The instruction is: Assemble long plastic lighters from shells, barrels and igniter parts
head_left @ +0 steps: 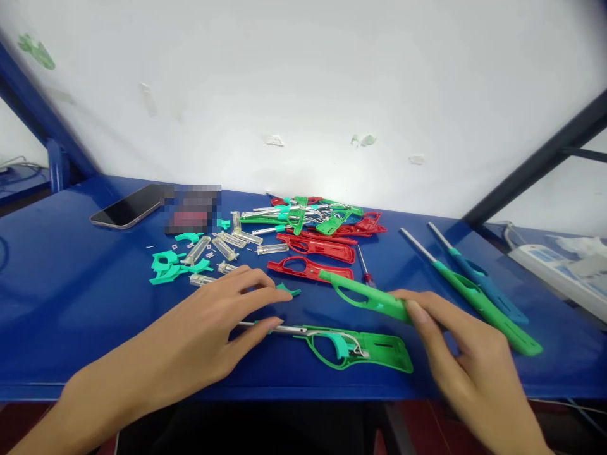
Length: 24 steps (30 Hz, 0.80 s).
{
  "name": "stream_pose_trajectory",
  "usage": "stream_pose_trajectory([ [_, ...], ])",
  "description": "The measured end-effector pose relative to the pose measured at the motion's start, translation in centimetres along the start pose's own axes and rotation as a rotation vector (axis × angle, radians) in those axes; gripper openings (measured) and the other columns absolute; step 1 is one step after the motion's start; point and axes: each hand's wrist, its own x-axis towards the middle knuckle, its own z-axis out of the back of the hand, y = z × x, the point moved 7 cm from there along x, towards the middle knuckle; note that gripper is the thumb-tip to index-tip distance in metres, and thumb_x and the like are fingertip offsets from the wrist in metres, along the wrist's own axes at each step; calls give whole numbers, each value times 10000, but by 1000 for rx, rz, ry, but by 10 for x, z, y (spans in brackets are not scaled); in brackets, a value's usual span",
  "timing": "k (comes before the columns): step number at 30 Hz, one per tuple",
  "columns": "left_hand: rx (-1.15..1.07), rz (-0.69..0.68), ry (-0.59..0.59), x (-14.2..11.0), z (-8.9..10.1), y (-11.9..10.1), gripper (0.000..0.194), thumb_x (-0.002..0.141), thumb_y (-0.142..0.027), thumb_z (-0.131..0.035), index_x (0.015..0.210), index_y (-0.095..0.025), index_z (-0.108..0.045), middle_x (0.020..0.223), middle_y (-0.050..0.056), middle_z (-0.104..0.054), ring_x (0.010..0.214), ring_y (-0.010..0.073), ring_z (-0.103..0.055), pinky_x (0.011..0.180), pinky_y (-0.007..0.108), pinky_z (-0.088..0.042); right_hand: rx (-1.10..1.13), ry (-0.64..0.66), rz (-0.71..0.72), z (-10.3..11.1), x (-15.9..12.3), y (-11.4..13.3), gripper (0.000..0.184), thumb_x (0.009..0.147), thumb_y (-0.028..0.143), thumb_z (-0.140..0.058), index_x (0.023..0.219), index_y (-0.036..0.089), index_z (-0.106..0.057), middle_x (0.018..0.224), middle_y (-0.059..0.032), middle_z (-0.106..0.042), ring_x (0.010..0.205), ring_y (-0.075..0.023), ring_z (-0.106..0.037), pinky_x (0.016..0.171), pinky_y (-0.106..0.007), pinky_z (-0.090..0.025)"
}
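In my right hand (467, 354) is a green lighter casing half (367, 297), pinched at its wide end between thumb and fingers and held above the table. Below it, a matching open green casing half (384, 351) lies near the front edge, with a teal trigger (340, 345), white wires and a metal tube (289, 329) set in it. My left hand (232, 303) hovers over the tube's far end, thumb and fingers apart. Its thumb is by the tube; whether they touch I cannot tell. Beside the index fingertip lies a small teal piece (290, 290).
Red casing halves (327, 248) and a mixed pile of lighter parts (303, 215) lie behind. Clear fuel tanks (225, 248), teal triggers (165, 268) and a phone (128, 206) are leftward. A screwdriver (367, 275), a green lighter (484, 306) and a blue lighter (488, 278) lie rightward.
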Motion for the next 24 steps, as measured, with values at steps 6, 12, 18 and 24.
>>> stream_pose_trajectory([
  [6, 64, -187, -226, -2, 8, -32, 395, 1142, -275, -530, 1534, -322, -529, 1320, 38, -674, 1158, 169, -678, 1041, 294, -561, 158, 47, -71, -2, 4, 30, 252, 1121, 281, -512, 1189, 322, -752, 946, 30, -781, 747, -123, -725, 634, -207, -559],
  [12, 130, -109, -400, -1, 16, -31, 325, 1125, -211, -565, 1436, -304, -586, 1157, 15, -713, 975, 147, -702, 886, 270, -581, 208, 69, -95, -5, 4, 34, 277, 1116, 316, -514, 1140, 305, -789, 853, 9, -749, 594, -133, -636, 514, -242, -501],
  [18, 160, -75, -309, 6, 10, -1, 188, 1102, -201, -571, 1225, -250, -704, 1120, 40, -711, 1003, 200, -694, 844, 328, -567, 85, -27, -292, -5, 0, -2, 293, 1101, 449, -546, 1129, 329, -811, 862, 6, -783, 595, -154, -655, 464, -248, -461],
  [24, 196, 75, -139, 5, 15, 30, 280, 1130, -351, -502, 1169, -238, -755, 1176, 73, -732, 1134, 289, -660, 1016, 480, -560, 27, 23, -292, -5, -6, -18, 314, 1080, 486, -564, 1086, 295, -813, 1044, -23, -852, 936, -235, -816, 558, -248, -573],
])
